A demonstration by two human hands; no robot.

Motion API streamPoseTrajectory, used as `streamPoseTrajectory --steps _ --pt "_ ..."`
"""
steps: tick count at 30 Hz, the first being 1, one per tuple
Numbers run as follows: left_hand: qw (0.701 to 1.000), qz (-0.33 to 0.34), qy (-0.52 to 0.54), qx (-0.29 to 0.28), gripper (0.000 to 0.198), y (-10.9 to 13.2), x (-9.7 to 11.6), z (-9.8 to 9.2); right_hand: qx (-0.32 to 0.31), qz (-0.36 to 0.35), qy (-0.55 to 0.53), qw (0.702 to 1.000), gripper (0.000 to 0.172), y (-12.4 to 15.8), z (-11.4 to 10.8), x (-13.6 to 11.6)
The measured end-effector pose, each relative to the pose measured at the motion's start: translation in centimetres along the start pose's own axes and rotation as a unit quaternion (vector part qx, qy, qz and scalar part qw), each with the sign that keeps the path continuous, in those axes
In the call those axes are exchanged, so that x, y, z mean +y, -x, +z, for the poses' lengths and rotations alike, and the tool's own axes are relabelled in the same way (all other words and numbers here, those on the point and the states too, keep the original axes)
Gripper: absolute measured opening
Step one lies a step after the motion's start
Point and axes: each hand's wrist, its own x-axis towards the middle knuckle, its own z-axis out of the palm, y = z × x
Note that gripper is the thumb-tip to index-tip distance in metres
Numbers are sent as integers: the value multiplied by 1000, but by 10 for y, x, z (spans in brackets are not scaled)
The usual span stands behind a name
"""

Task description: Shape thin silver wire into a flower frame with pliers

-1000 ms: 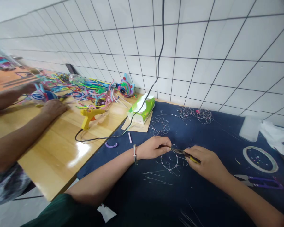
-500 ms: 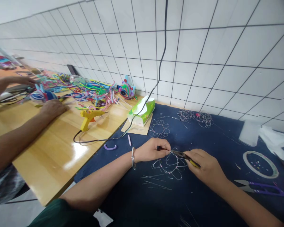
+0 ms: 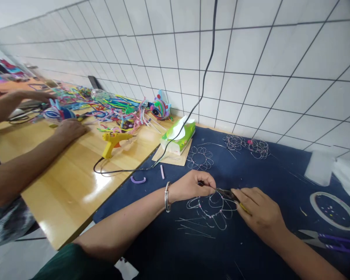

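My left hand (image 3: pixel 194 186) pinches the upper edge of a wire flower (image 3: pixel 211 215), a ring of thin silvery loops with small pinkish beads. Closed around a pair of pliers (image 3: pixel 245 209) with yellow grips, my right hand (image 3: pixel 259 209) keeps their dark jaws against the wire beside my left fingertips. Whether the jaws clamp the wire is too small to tell. Below the left wrist, several loose wire pieces (image 3: pixel 196 229) lie on the dark blue cloth (image 3: pixel 163 249). A second wire flower (image 3: pixel 200 158) rests flat beyond my hands.
Right of me are a round shallow dish (image 3: pixel 315 208) with tiny beads and purple-handled snips (image 3: pixel 332 242). Wire bundles (image 3: pixel 258 148) lie near the wall. Leftward are a tissue pack (image 3: pixel 177 136), a yellow glue gun (image 3: pixel 112 143), coloured pipe cleaners (image 3: pixel 122 109) and a co-worker's hand (image 3: pixel 70 130).
The view has swung slightly left, so everything appears farther right. My right hand has turned a little with the pliers, whose yellow grip shows less. The left hand keeps its pinch.
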Motion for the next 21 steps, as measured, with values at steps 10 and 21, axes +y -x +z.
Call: streamPoseTrajectory --steps 10,21 --pt "990 2 138 38 14 1 -4 9 35 54 -78 995 27 0 5 -6" --pt "946 -63 319 -20 16 2 -6 14 38 85 -105 990 26 0 3 -9"
